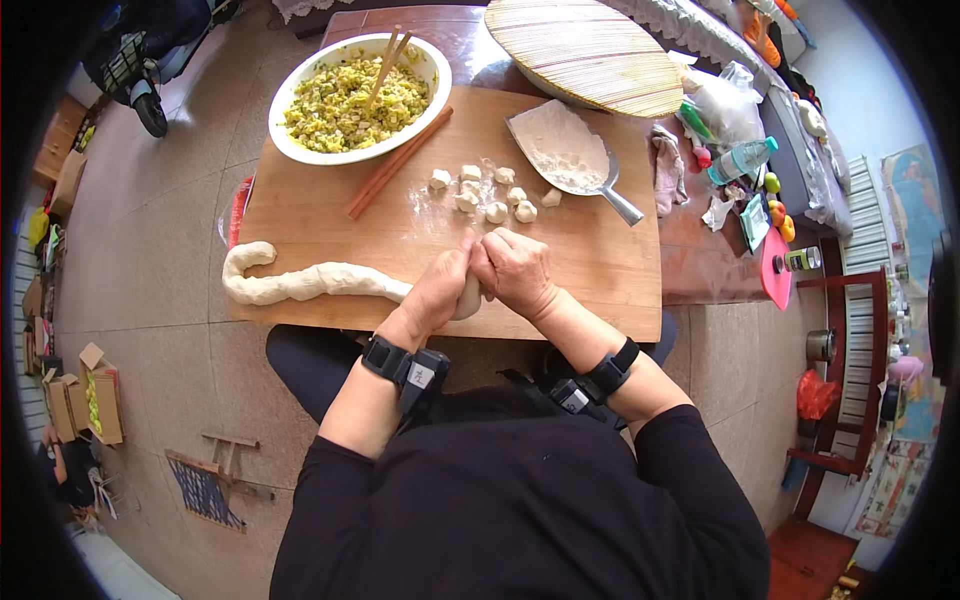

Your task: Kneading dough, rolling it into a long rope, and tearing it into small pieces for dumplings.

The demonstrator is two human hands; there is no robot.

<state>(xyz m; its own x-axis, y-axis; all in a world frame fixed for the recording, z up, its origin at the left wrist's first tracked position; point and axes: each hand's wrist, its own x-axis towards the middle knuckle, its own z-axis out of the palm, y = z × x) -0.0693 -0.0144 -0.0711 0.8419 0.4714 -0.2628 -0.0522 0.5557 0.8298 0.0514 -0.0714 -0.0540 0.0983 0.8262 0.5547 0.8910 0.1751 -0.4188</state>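
A long rope of dough [322, 281] lies along the near left edge of the wooden board [600, 277], its far left end curled. My left hand [439, 281] grips the rope's right part. Against it, my right hand [517, 270] is closed on the dough's end, fingers touching the left ones; what lies between the fingertips is hidden. Several small dough pieces [496, 213] sit beyond my hands on floured wood. Behind them a metal scoop [621, 204] holds flour [566, 150]. Two wooden rolling sticks [397, 163] lie beside a white bowl [281, 146] of chopped filling [352, 105] with chopsticks [386, 67] in it.
A round woven lid [585, 52] stands at the back. On the table's right are a cloth [667, 171], a plastic bottle [742, 160], fruit [777, 212] and a pink board [775, 270]. A scooter [150, 112] and cardboard boxes [109, 397] are on the left. Another person sits at far left.
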